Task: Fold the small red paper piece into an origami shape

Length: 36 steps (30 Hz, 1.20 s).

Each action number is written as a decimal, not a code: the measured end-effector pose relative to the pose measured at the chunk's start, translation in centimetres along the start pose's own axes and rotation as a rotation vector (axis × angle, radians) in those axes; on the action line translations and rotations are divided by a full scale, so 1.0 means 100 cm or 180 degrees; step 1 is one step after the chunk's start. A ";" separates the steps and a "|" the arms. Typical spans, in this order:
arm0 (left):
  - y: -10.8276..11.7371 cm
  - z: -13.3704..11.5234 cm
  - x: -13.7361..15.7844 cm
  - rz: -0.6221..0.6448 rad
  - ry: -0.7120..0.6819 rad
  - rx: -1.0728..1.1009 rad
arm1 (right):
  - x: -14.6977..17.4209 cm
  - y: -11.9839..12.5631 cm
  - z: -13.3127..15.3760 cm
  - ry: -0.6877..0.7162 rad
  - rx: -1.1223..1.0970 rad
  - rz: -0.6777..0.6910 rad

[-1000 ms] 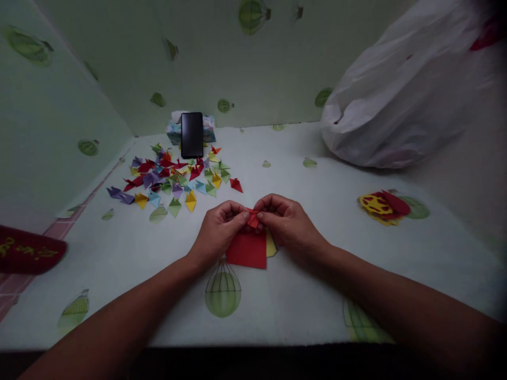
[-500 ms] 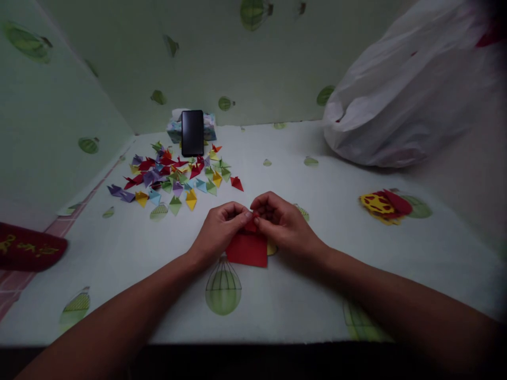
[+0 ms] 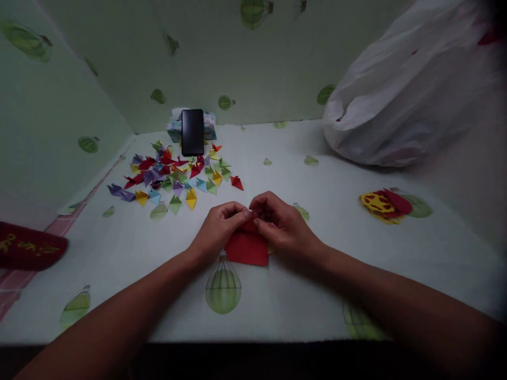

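Observation:
My left hand [image 3: 222, 224] and my right hand [image 3: 281, 221] meet at the middle of the table. Between their thumbs and curled fingers they pinch a small piece of red paper [image 3: 249, 226], mostly covered by the fingertips. Just below it lies a flat red paper sheet [image 3: 247, 250], its upper part hidden by the hands. A bit of yellow peeks out at the sheet's right side. To the upper left spreads a pile of small folded paper figures [image 3: 174, 174] in several colours.
A dark phone [image 3: 192, 133] leans on a tissue box [image 3: 209, 126] at the back. A large white plastic bag [image 3: 380, 116] bulges at the back right. Red and yellow paper cutouts [image 3: 382, 206] lie on the right. A red object with gold lettering [image 3: 34, 247] sits at the left edge.
Both hands keep their pinch on the red paper and shift only very slightly. The yellow bit beside the red sheet is now more covered.

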<state>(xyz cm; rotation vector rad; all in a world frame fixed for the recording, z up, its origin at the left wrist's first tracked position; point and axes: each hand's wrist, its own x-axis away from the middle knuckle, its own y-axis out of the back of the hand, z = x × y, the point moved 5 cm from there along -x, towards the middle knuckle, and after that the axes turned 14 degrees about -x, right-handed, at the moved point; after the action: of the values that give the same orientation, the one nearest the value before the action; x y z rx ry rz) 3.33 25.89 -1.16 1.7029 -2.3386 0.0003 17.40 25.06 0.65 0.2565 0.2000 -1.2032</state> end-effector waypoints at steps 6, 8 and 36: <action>-0.001 -0.001 0.001 0.0037 0.0037 0.0003 | 0.000 -0.001 0.003 0.0068 0.0116 0.0045; -0.001 -0.001 0.001 0.0025 0.0052 -0.0002 | 0.000 -0.001 0.004 0.0080 0.0089 0.0052; 0.000 0.001 -0.004 0.0055 -0.0326 -0.0134 | -0.005 0.001 -0.007 -0.0547 -0.1066 -0.0023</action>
<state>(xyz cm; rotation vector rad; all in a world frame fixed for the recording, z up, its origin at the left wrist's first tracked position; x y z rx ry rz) 3.47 26.23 -1.38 1.7006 -2.4082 -0.1354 17.30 25.76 0.11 -0.1395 0.2485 -1.1719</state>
